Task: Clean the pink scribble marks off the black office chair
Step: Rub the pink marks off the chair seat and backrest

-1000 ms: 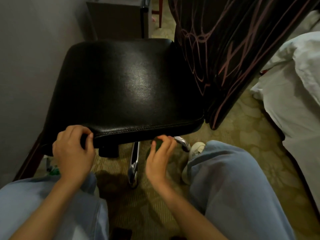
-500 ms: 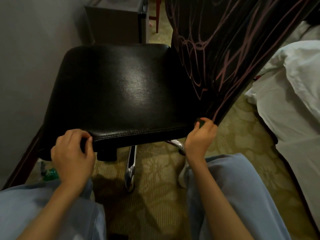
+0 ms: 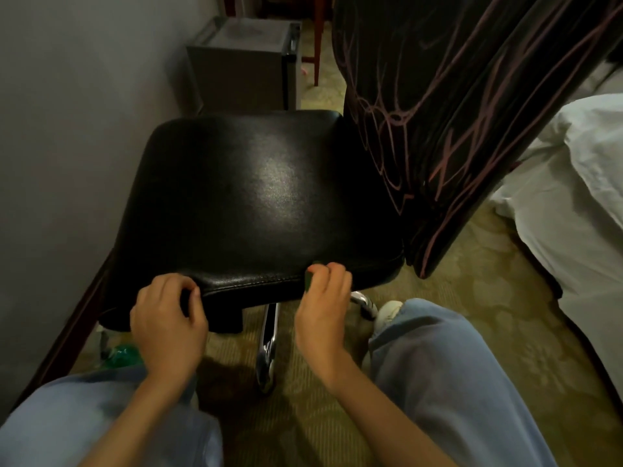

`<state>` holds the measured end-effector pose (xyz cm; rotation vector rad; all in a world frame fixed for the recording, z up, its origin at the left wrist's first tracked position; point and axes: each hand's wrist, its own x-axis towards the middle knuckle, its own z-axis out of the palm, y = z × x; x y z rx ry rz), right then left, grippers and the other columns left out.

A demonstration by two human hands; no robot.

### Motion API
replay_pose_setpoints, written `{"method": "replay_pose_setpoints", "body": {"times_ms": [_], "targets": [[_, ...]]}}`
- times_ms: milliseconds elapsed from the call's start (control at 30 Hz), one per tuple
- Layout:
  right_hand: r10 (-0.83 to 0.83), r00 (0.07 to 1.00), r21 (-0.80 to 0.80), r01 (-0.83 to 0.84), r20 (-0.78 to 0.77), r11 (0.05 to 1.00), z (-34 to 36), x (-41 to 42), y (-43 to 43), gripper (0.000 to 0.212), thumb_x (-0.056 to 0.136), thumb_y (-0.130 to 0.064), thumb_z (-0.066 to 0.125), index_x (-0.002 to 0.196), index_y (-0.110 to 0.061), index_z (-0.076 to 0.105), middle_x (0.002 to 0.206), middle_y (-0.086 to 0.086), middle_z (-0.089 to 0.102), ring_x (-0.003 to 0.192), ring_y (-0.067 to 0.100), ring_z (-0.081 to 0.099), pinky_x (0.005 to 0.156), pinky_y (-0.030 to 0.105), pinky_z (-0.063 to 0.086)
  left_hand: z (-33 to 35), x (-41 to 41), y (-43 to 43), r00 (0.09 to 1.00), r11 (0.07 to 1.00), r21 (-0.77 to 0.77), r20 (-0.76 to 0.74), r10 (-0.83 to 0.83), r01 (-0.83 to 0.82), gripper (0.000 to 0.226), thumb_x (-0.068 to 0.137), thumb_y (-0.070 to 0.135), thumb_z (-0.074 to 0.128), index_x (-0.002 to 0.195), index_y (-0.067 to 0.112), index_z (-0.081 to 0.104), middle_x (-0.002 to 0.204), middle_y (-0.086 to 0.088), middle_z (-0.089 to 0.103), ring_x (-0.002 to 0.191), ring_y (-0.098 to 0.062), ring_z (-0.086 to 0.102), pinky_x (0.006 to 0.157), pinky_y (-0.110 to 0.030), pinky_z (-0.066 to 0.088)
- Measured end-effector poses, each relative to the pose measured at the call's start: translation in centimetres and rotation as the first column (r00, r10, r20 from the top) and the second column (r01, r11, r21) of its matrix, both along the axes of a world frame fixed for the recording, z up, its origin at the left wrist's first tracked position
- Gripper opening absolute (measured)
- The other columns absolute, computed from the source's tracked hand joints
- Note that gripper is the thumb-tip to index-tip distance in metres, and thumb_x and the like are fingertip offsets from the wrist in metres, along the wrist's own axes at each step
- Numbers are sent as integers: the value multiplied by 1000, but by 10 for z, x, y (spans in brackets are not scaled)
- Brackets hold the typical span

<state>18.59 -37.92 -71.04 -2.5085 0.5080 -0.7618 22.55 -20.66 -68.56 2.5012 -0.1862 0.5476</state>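
At the seat's front edge, the black office chair (image 3: 253, 197) is gripped by the left hand (image 3: 167, 318), fingers curled over the rim. A small dark green object (image 3: 308, 277) is pinched by the right hand (image 3: 323, 305) against that edge. On the backrest (image 3: 488, 62), pink scribble marks (image 3: 392, 113) are seen, beside white bedding (image 3: 573, 197); a grey cabinet (image 3: 242, 62) is set behind.

The person is wearing loose, pale blue trousers (image 3: 455, 382) of a soft, lightly creased cloth, and they are covering both legs right to the lower edge of the view. A white shoe (image 3: 387, 313) with a rounded toe is showing just beside the right trouser leg. The left hand (image 3: 168, 318) and right hand (image 3: 322, 308) are going bare, as are both forearms (image 3: 387, 426).
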Motion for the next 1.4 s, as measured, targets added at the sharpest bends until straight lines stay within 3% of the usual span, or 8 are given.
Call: {"method": "replay_pose_setpoints", "body": {"times_ms": [167, 367, 533, 667, 833, 1067, 1200, 1400], "targets": [[240, 969, 65, -237, -57, 969, 8, -18, 15, 43, 80, 4, 61, 119, -11, 52, 117, 5, 48, 105, 17, 45, 87, 29, 49, 3, -1, 0, 999, 999, 8, 0, 42, -42, 9, 83, 4, 63, 89, 9, 59, 93, -10, 59, 87, -29, 53, 70, -35, 35], [-110, 993, 123, 105, 41, 987, 39, -24, -54, 40, 86, 1, 58, 125, -6, 49, 120, 8, 49, 107, 14, 40, 89, 22, 33, -4, -18, -18, 1000, 996, 88, 9, -29, 28, 13, 85, 10, 63, 98, 10, 61, 106, -8, 58, 99, -25, 52, 79, -31, 27], [-335, 942, 160, 333, -13, 929, 20, -13, -88, 30, 85, 3, 61, 115, 1, 54, 114, 20, 54, 107, 33, 50, 89, 33, 42, -6, -18, -27, 999, 998, 43, 15, -45, 45, 16, 83, 5, 64, 98, 10, 61, 107, -8, 57, 100, -23, 51, 80, -31, 30], [-168, 985, 80, 164, 42, 983, 5, -6, -30, 43, 68, 12, 69, 108, 0, 56, 106, 17, 56, 95, 27, 52, 83, 21, 36, -8, -12, -29, 998, 998, 30, -1, -59, 59, 19, 80, 3, 66, 98, 9, 62, 107, -8, 59, 101, -23, 51, 80, -33, 36], [65, 998, -70, -66, -9, 995, -9, 1, 38, 45, 65, 3, 57, 110, -1, 55, 109, 19, 58, 98, 26, 44, 76, 32, 52, -8, -10, -27, 998, 994, 84, -3, -64, 64, 19, 76, 0, 69, 93, 7, 65, 104, -9, 61, 97, -25, 53, 76, -35, 41], [265, 964, 43, -264, -19, 964, 19, -18, 2, 40, 79, -1, 65, 115, -11, 52, 114, 5, 49, 103, 16, 46, 85, 19, 42, 8, -10, -35, 998, 987, 147, -26, -57, 60, 17, 77, 7, 68, 91, 14, 62, 100, -4, 57, 91, -21, 52, 78, -29, 22], [156, 965, 179, -195, 212, 964, 56, -41, -52, 40, 79, 4, 62, 116, -9, 51, 105, -1, 47, 95, -4, 45, 85, 6, 34, 7, -6, -58, 970, 965, 140, 67, -233, 222, 13, 83, 11, 58, 95, 13, 63, 105, -5, 58, 98, -20, 49, 79, -29, 22], [-3, 935, -172, 68, 355, 983, 102, -71, -143, 40, 70, 7, 64, 109, 4, 56, 100, 18, 56, 97, 11, 48, 92, 10, 35, 1, 4, -89, 938, 940, 79, 73, -338, 332, 26, 84, 22, 43, 94, 12, 64, 101, -5, 59, 94, -19, 51, 78, -28, 27]]}}
